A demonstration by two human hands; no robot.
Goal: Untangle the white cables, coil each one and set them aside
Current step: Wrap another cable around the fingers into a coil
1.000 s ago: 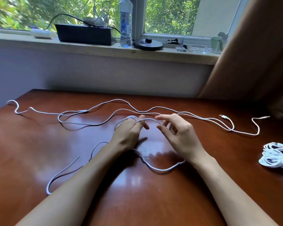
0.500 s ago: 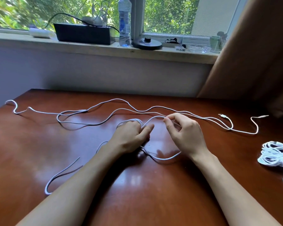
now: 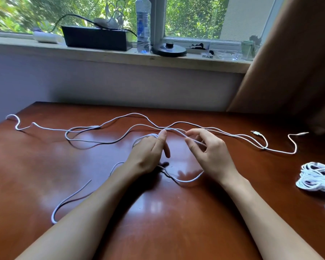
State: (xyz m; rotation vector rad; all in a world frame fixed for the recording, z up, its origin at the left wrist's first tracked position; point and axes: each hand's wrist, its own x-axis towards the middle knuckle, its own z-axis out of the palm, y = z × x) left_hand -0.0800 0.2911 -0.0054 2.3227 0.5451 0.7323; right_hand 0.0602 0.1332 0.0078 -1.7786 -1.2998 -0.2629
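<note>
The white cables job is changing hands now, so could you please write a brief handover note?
Left hand: a few turns of white cable wound round its fingers.
Right hand: pinches the next stretch.
Most of the cable lies loose across the table.
Done: coiled bundles set aside at the right edge.
Left: finish this coil, set it aside.

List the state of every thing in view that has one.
left hand: cable loops wound round its fingers.
right hand: pinching a strand of the cable.
white cable: partly wound, the rest loose across the table.
coiled cables: bundled, lying at the table's right edge.
water bottle: upright on the windowsill.
</note>
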